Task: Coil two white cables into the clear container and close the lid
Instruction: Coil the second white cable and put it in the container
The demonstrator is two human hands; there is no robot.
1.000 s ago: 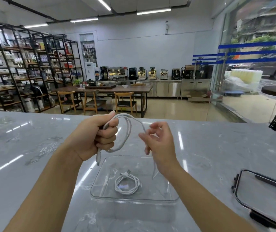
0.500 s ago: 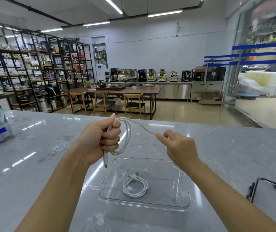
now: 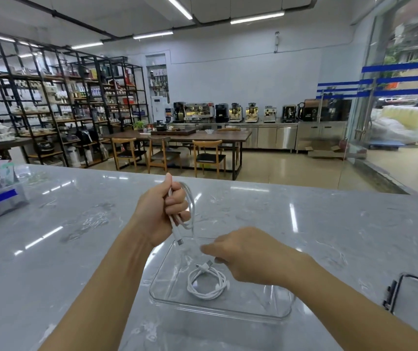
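Above clear container (image 3: 228, 312), left hand (image 3: 158, 211) grips looped white cable (image 3: 177, 230) in closed fist; second cable (image 3: 206, 283) lies coiled inside; right hand (image 3: 251, 254) blurred, grip indeterminate.

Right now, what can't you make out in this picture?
- Head view: fingertips of the right hand are motion-blurred, so whether they pinch the held cable is unclear.
- The left hand grips that cable; its fist hides part of the loops.
- The lid is cut off by the right edge.
- The right forearm covers part of the clear container.
- Shelf goods are too small to identify.
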